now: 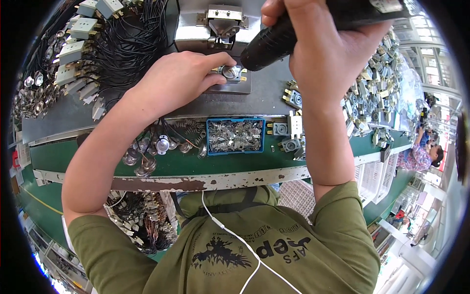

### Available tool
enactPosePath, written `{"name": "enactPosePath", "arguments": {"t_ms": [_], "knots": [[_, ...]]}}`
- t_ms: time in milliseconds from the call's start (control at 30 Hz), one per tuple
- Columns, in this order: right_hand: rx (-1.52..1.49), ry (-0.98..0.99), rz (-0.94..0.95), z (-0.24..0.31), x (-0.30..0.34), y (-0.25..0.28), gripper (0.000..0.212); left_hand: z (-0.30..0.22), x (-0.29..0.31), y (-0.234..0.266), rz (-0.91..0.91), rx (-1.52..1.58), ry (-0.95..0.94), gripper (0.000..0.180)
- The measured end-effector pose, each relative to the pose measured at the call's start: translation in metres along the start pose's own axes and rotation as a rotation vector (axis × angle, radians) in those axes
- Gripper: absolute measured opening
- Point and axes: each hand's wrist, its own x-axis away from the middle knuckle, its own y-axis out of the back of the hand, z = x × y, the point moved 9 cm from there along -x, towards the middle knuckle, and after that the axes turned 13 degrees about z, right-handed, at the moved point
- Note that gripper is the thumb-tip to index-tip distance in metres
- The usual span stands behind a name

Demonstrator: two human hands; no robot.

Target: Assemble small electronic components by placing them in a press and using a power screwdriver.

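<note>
My left hand [178, 73] reaches in from the left, thumb and forefinger closed on a small part with a round silver metal cap [230, 72] and brass tabs. That part sits on a flat steel block [240, 88] in front of a metal fixture [224, 27]. My right hand [325, 54] is wrapped round a thick black handheld tool [279, 44], probably a power screwdriver. The tool's blunt end lies just right of the capped part; whether they touch I cannot tell. Its other end runs out toward the upper right.
A blue tray [236, 154] of small metal pieces stands at the bench's front. White connectors [73, 51] with black cables [132, 54] heap at left, grey parts [369, 105] at right. Loose metal caps [36, 88] lie far left. Another person [418, 157] sits far right.
</note>
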Motion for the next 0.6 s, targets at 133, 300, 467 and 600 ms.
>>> {"name": "enactPosePath", "arguments": {"t_ms": [133,300,467,600], "knots": [[-0.139,0.261,0.162,-0.007,-0.009,0.005,0.044,-0.002,-0.002,0.0,0.009,0.0,-0.032,0.031],[0.087,0.034,0.0,0.0,0.005,0.0,0.047,-0.001,0.0,0.001,-0.007,-0.016,-0.028,0.03],[0.357,-0.242,-0.025,-0.005,0.005,0.009,0.049,-0.003,-0.001,0.002,-0.031,-0.058,-0.029,0.029],[0.351,-0.172,-0.112,-0.003,0.011,0.011,0.05,-0.003,-0.001,0.001,-0.037,-0.023,-0.024,0.028]]}}
